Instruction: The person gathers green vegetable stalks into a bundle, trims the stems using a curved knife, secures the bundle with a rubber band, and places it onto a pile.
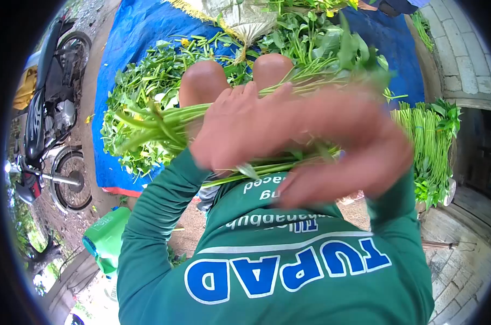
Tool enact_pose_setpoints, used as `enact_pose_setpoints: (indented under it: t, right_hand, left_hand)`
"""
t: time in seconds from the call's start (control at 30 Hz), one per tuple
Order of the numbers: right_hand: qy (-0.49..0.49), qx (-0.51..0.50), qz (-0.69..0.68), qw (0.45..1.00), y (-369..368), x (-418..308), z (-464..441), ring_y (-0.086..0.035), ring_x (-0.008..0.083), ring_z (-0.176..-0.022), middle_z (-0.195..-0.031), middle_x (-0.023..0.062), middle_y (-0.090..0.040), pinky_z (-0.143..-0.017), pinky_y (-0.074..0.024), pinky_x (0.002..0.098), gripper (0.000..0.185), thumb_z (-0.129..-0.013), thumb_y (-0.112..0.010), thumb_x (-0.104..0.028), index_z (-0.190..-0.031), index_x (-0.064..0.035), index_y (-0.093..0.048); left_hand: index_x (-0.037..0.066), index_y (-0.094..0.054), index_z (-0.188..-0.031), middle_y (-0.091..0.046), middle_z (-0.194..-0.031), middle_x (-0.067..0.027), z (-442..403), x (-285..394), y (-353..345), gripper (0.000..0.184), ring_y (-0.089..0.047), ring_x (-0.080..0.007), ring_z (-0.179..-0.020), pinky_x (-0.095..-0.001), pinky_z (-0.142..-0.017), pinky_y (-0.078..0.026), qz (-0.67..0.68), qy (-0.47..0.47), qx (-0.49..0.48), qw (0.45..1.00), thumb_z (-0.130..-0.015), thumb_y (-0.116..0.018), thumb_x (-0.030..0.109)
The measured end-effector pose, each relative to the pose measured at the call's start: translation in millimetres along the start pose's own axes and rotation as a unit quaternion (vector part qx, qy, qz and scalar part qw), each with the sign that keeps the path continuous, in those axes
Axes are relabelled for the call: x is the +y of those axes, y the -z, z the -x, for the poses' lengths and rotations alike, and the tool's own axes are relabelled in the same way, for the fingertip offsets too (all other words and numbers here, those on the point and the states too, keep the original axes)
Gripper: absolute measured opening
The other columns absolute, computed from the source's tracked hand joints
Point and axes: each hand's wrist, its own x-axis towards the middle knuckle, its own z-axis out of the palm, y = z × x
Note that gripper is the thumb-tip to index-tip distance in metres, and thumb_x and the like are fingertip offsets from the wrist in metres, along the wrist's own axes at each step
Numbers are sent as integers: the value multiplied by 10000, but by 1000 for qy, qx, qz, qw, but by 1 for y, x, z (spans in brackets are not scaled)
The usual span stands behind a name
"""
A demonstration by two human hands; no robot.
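A long bunch of green stems lies across my lap, its cut ends to the left and its leaves to the upper right. Wrapped over the stems is my left hand, its fingers pointing up near my knees. My right hand is strongly blurred and reaches over the bunch, close to my left hand; what its fingers hold cannot be made out. More stems show beneath both hands, against my green shirt.
A blue tarp bears loose leafy greens and a pale sack. Tied stems are stacked at the right. A motorcycle stands at the left, above a green container. Part of another person shows at the top right.
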Motion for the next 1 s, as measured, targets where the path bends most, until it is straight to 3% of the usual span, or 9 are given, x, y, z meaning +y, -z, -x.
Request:
enact_pose_setpoints:
  t: [0.13,0.27,0.37,0.47,0.6,0.7,0.77,0.87,1.0]
  right_hand:
    - [-147,187,18,971,46,102,-75,-630,371,-1319,-1385,213,-659,-1202,-411,464,848,-886,-793,-448,-1481,75,-491]
    - [-37,75,262,961,-13,147,-31,-553,437,-1436,-1504,306,-612,-1226,-413,510,1147,-789,-877,-509,-1654,56,-377]
    - [-177,68,231,954,-22,106,-22,-581,424,-1369,-1419,252,-661,-1129,-454,559,951,-757,-873,-417,-1538,12,-539]
    - [-177,63,262,947,-29,101,-14,-609,401,-1270,-1305,173,-693,-1040,-476,577,750,-727,-859,-341,-1370,-21,-643]
    - [-109,178,324,923,-57,117,-6,-620,374,-1218,-1213,136,-690,-995,-484,548,625,-693,-882,-255,-1255,-72,-680]
    - [-16,252,329,910,-58,120,-4,-609,359,-1236,-1232,122,-680,-999,-479,520,670,-674,-918,-264,-1276,-106,-670]
    - [-111,211,316,918,-57,105,7,-601,346,-1260,-1277,114,-667,-1024,-471,507,721,-671,-934,-281,-1319,-128,-655]
    - [-112,240,304,915,-69,109,20,-595,324,-1291,-1342,84,-639,-1079,-448,492,805,-658,-958,-278,-1383,-160,-628]
    - [-54,262,318,910,-70,120,16,-592,319,-1298,-1329,68,-638,-1087,-447,495,830,-642,-968,-255,-1394,-162,-628]
  left_hand:
    - [339,-523,-1572,-582,-964,-76,-1,4,8,677,-653,-259,-880,-432,-788,-534,-54,-7,-13,998,-965,-593,48]
    - [128,-461,-1572,-624,-1079,-118,5,-13,-8,672,-678,-306,-1020,-433,-800,-526,12,27,-27,999,-934,-671,95]
    - [42,-464,-1500,-651,-1181,-163,10,-15,2,704,-677,-375,-1090,-473,-873,-535,111,6,25,993,-866,-761,108]
    - [11,-516,-1499,-650,-1389,-172,1,-24,43,784,-664,-400,-1241,-476,-1042,-519,265,15,-116,957,-805,-843,170]
    - [26,-697,-1353,-681,-1351,-240,-57,25,48,552,-711,-423,-1162,-452,-1018,-578,267,118,207,934,-853,-846,206]
    - [23,-708,-1356,-744,-1201,-204,-108,37,24,535,-760,-351,-1007,-422,-906,-606,535,137,160,818,-907,-832,287]
    - [-7,-699,-1363,-746,-1208,-174,-92,-23,25,574,-753,-295,-1007,-400,-888,-598,425,67,54,901,-932,-832,348]
    - [-34,-671,-1401,-712,-1283,-149,-43,-63,35,647,-718,-227,-1074,-375,-914,-579,503,189,-81,840,-949,-838,398]
    - [2,-533,-1569,-646,-1401,-152,0,-74,30,926,-656,-254,-1241,-420,-1035,-536,523,99,-208,821,-844,-935,416]
